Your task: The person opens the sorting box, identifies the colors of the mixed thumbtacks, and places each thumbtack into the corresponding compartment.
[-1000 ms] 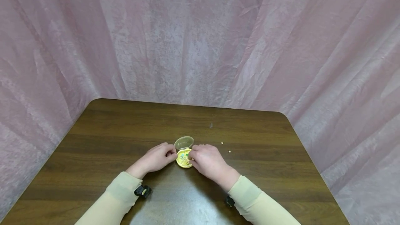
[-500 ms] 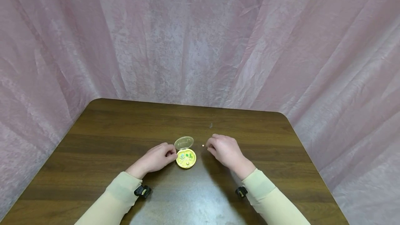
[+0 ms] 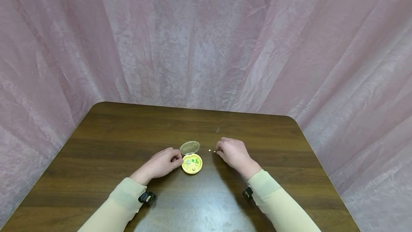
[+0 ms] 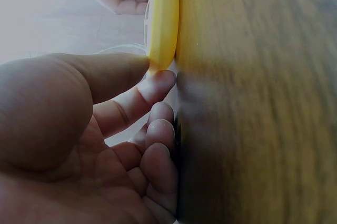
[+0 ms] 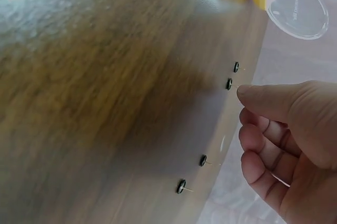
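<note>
My left hand [image 3: 164, 162] pinches the left rim of a small round yellow case [image 3: 192, 172] between thumb and forefinger. Its clear hinged lid [image 3: 190, 148] stands up behind it. Green and pale bits and a small round item show inside the case. My right hand [image 3: 233, 152] is low over the table, thumb tip at the upright pin of a thumbtack [image 5: 229, 84]. Its forefinger is hidden behind the thumb, so whether it grips the pin is unclear. Another thumbtack [image 5: 236, 67] stands closer to the case, pin up. Two more, a thumbtack [image 5: 203, 160] and a thumbtack [image 5: 181, 186], stand under the palm.
A brown wooden table [image 3: 135, 124] carries everything. Pink curtains [image 3: 193, 46] hang behind and beside it. A small pale mark [image 3: 217, 129] lies on the tabletop beyond the right hand.
From over the case, my right hand has moved right to the thumbtacks, then shifted slightly further right in the last half second. The left hand has stayed at the case rim.
</note>
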